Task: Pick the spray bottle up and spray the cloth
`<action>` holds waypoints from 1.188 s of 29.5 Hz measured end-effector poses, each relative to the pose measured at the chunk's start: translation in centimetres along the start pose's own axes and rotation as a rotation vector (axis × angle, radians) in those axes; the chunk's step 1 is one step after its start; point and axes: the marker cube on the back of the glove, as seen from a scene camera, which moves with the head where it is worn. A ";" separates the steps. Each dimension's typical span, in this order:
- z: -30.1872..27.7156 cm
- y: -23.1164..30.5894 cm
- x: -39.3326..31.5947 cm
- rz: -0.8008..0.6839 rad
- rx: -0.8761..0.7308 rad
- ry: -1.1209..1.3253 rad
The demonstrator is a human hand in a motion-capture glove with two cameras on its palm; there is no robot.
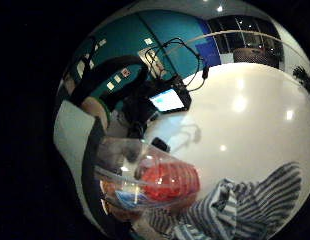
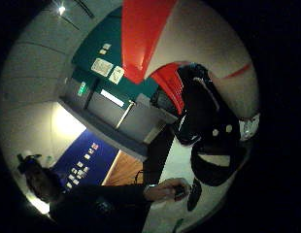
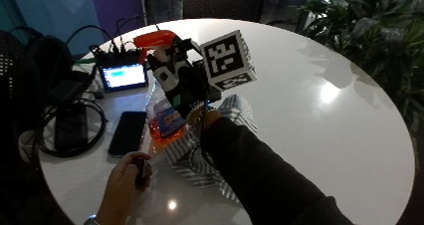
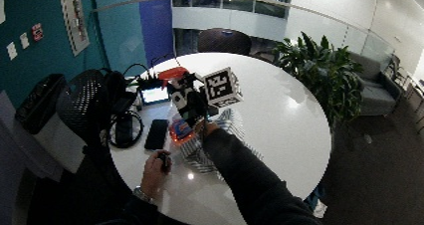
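— At the centre left of the outside view, where does your right hand (image 3: 182,83) stand?

— It is wrapped round the spray bottle (image 3: 162,118), which you hold upright off the round white table (image 3: 318,110); its orange head (image 3: 154,39) shows above the glove. The striped cloth (image 3: 228,108) lies on the table directly beneath and just right of the bottle.

— So which step are you on?

— The pick-up looks done; you are at the spraying step, I judge. Your next move calls for turning the nozzle toward the cloth and squeezing the trigger. I cannot tell which way the nozzle points now.

— Anything to mind?

— The phone (image 3: 127,132) and the small lit screen (image 3: 124,76) sit at left, near the bottle. Your bare hand (image 3: 126,182), lower left, holds a small dark object.
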 end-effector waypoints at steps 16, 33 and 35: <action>-3.0 -1.4 -0.4 -0.062 0.056 0.054; -1.0 1.3 1.4 0.107 -0.090 -0.011; -1.1 1.5 1.4 0.126 -0.105 -0.024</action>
